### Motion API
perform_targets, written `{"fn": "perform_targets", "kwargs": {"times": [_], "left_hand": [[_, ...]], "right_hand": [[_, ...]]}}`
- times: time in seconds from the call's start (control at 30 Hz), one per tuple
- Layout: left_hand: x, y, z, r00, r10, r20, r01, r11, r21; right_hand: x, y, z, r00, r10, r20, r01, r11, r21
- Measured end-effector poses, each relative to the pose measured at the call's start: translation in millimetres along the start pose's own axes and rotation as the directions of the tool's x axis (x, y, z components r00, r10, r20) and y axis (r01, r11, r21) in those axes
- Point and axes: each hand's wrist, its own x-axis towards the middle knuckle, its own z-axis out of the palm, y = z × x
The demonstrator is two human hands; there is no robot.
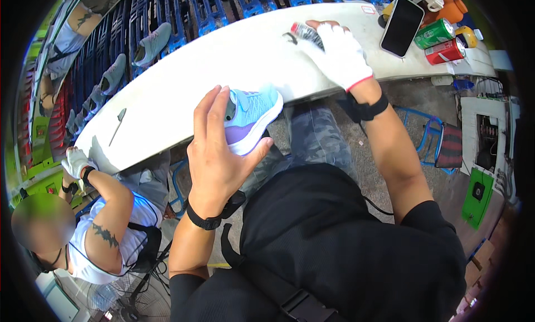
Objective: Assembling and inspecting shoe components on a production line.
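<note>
A light blue and purple sneaker [252, 113] with a white sole lies at the near edge of the white tabletop, its toe toward the upper right. My bare left hand [214, 149] is around its heel end, fingers along one side and thumb by the sole; the heel is hidden behind the hand. Farther right on the tabletop, my right hand [343, 52], in a white glove with a red cuff edge, closes on a small clear bottle-like thing [310, 34] with a red end. Its fingers partly cover it. A small black curved piece [290, 38] shows beside it.
A phone [402, 27], a green can [434, 33], a red can [445, 52] and an orange bottle [452, 10] crowd the table's right end. A thin tool [117, 127] lies at left, near a gloved co-worker [106, 222]. Several sneakers [152, 44] stand on blue racks beyond.
</note>
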Motion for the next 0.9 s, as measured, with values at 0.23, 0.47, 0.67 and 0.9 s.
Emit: {"fn": "perform_targets", "kwargs": {"times": [0.23, 0.47, 0.67, 0.9], "left_hand": [[75.1, -21.9, 17.8, 0.986, -0.166, 0.013, 0.144, 0.806, -0.575], [231.9, -313.1, -24.7, 0.985, 0.042, -0.167, 0.068, 0.795, 0.603], [222.3, -359.0, 15.8, 0.926, -0.367, -0.092, 0.309, 0.593, 0.743], [229.6, -271.2, 7.1, 0.976, -0.216, 0.014, 0.194, 0.902, 0.385]], "right_hand": [[-68.7, -54.7, -78.7, 0.985, -0.093, -0.143, 0.170, 0.596, 0.785], [-65.7, -43.4, -55.1, 0.984, 0.175, -0.037, -0.031, 0.371, 0.928], [-74.5, -37.7, -51.2, 0.964, 0.257, -0.068, -0.070, 0.491, 0.868], [-7.9, -35.9, -110.2, 0.824, 0.263, -0.501, 0.402, 0.351, 0.846]]}}
